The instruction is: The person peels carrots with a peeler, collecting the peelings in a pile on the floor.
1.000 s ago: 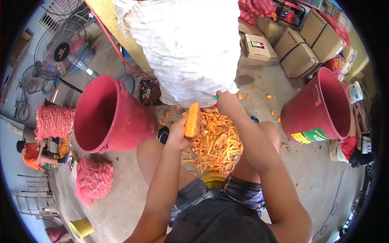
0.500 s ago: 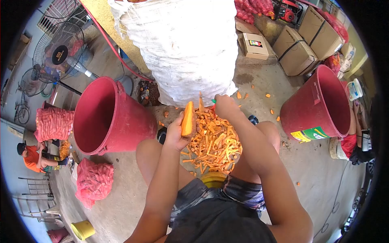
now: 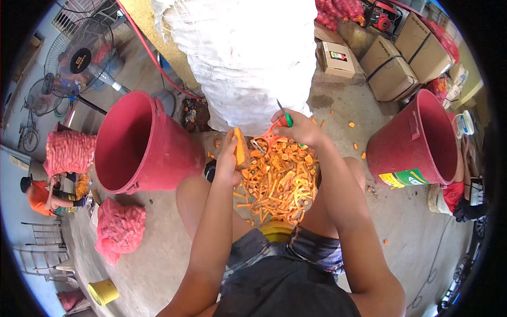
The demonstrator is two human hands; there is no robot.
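Observation:
My left hand (image 3: 228,158) is closed round a thick carrot (image 3: 240,148), with bare orange flesh on one face and brown skin on the side. To its right, my right hand (image 3: 298,128) grips a red-orange peeler (image 3: 269,134), its head pointing down-left near the carrot but apart from it. The same hand also keeps hold of a green-handled knife (image 3: 288,119), its blade sticking up and away. Beneath both hands lies a heap of orange peelings and cut ends (image 3: 285,182) between my knees.
A tall white sack (image 3: 248,63) stands ahead. Large red tubs flank me, left (image 3: 179,142) and right (image 3: 393,140). Filled red mesh bags (image 3: 119,230), a yellow bucket (image 3: 103,292), a fan (image 3: 79,61) and cartons (image 3: 388,68) stand around. Another person (image 3: 41,198) sits far left.
My right hand has turned: the knife blade now points up and the peeler faces the carrot. The carrot has turned and tilted slightly in my left hand. The whole view has shifted a little.

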